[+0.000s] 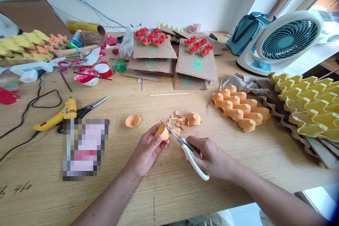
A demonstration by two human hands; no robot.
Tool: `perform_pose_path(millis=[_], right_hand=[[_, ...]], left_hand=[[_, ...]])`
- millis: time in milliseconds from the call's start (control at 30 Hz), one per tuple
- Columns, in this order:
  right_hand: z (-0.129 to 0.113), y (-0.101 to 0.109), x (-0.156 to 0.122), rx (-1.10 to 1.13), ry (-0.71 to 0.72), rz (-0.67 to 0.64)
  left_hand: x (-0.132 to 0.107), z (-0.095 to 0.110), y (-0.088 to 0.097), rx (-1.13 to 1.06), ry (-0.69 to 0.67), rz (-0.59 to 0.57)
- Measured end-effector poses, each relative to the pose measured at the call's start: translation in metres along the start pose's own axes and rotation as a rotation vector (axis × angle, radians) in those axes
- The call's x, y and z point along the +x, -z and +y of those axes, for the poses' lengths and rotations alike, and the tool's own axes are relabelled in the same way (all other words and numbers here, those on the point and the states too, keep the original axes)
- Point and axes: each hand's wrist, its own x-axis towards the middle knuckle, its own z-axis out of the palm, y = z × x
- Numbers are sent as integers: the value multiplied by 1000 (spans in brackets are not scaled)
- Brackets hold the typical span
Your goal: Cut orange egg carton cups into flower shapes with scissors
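Note:
Between the thumb and fingers of my left hand [148,152] is an orange egg carton cup [162,132]. My right hand [212,157] grips white-handled scissors [194,162], their blades meeting the cup's upper right edge. Whether the blades are fully closed is hard to see. Just behind the blades lie torn orange carton scraps [180,121] and an uncut orange cup piece [194,119]. To the left of my hands a trimmed orange cup [132,120] rests on the wooden table [127,197].
An orange egg carton section [239,107] and stacked yellow cartons [309,102] lie right, below a white fan [286,44]. Left are a yellow glue gun [59,114] and black scissors [91,107]. Cardboard panels [196,61] carrying red flowers [152,36] stand behind, near a thin white stick [168,94].

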Motion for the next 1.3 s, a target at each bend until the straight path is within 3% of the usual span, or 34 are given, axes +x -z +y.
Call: perform_pose_path(millis=[233, 467, 667, 767, 867, 933, 1000, 1100, 1300], right_hand=[[-1, 2, -1, 215, -3, -59], [6, 1, 1, 776, -115, -265], [12, 2, 3, 968, 110, -236], [13, 6, 4, 881, 179, -213], [11, 7, 3, 798, 157, -253], [7, 6, 2, 673, 90, -188], [3, 6, 1, 427, 21, -44], [-2, 4, 0, 62, 37, 107], [3, -5, 3, -133, 113, 100]], left_hand=[[-1, -1, 3, -5, -10, -20], [-2, -1, 3, 1, -24, -59], [-3, 2, 3, -72, 0, -66], [-3, 3, 2, -104, 10, -53], [-3, 4, 1, -125, 4, -39], [-3, 4, -1, -134, 4, -22], [-4, 5, -3, -140, 1, -5], [-4, 4, -4, -158, -9, 10], [-3, 3, -4, -172, -10, 6]])
